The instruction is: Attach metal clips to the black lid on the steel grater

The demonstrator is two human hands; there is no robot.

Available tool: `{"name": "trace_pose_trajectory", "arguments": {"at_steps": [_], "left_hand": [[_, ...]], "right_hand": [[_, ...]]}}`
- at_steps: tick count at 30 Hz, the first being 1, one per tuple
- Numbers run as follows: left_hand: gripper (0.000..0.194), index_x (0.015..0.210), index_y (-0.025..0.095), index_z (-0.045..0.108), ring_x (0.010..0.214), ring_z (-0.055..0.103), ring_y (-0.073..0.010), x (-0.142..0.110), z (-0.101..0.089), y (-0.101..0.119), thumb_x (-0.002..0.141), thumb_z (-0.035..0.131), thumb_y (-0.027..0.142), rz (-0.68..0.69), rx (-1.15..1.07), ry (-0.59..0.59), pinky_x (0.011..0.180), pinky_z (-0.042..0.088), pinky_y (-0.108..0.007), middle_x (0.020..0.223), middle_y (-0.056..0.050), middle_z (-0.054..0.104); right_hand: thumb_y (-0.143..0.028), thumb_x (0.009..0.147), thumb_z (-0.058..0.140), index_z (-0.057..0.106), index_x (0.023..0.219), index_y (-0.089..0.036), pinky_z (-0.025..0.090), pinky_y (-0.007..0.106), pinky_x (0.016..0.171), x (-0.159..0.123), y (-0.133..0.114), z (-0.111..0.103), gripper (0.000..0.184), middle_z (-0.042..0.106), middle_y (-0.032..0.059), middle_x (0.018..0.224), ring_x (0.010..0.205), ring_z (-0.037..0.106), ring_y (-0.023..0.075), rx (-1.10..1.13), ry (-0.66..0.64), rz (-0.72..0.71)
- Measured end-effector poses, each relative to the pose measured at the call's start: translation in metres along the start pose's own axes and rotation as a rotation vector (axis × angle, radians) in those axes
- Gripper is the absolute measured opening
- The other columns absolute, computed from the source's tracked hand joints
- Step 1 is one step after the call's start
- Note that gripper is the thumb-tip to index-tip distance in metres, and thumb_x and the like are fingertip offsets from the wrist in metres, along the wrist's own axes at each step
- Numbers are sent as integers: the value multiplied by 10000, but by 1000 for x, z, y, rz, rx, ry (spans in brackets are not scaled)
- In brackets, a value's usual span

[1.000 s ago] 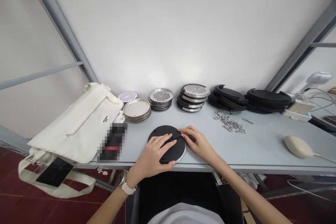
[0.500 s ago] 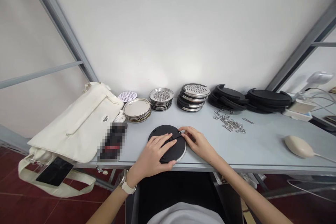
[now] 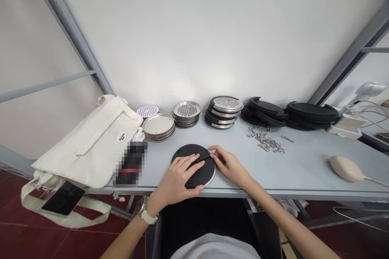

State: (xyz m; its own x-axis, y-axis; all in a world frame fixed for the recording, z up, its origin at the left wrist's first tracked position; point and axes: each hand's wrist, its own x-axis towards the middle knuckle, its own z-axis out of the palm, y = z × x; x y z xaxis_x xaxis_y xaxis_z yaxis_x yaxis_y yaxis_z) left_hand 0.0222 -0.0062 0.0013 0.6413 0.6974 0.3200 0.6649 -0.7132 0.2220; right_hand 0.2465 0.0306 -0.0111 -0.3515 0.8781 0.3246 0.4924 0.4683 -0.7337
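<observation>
A round black disc with a silver rim (image 3: 186,153) lies flat at the front edge of the grey table (image 3: 304,170). My left hand (image 3: 176,180) rests on top of it, fingers spread, the thumb hooked under its near edge. My right hand (image 3: 228,164) is at the disc's right rim, its fingertips pinched on a small metal clip there. A wristwatch sits on my left wrist.
Along the wall stand stacks of metal plates (image 3: 159,126), perforated metal discs (image 3: 186,113), metal-and-black discs (image 3: 223,111) and black discs (image 3: 310,114). Loose metal clips (image 3: 265,141) lie behind my right hand. A white bag (image 3: 91,141), a dark packet (image 3: 131,164), a phone (image 3: 63,198) and a beige mouse (image 3: 345,168) are around.
Almost nothing has moved. My right hand's fingertips have shifted slightly at the disc's right rim; my left hand stays on the disc.
</observation>
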Motion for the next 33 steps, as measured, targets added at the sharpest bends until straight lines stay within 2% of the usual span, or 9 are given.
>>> {"name": "trace_pose_trajectory", "arguments": {"at_steps": [33], "left_hand": [[597,1382,247,417,1300,373,-255,0,0,0,819,578,366,4,20,15,1052,330,-405,1465,-50,366]], "right_hand": [[-295,960,363,489,1140,-199,387,236,590,0,-1,1,239,486,-38,652,578,491,140,-10,-26,32]]}}
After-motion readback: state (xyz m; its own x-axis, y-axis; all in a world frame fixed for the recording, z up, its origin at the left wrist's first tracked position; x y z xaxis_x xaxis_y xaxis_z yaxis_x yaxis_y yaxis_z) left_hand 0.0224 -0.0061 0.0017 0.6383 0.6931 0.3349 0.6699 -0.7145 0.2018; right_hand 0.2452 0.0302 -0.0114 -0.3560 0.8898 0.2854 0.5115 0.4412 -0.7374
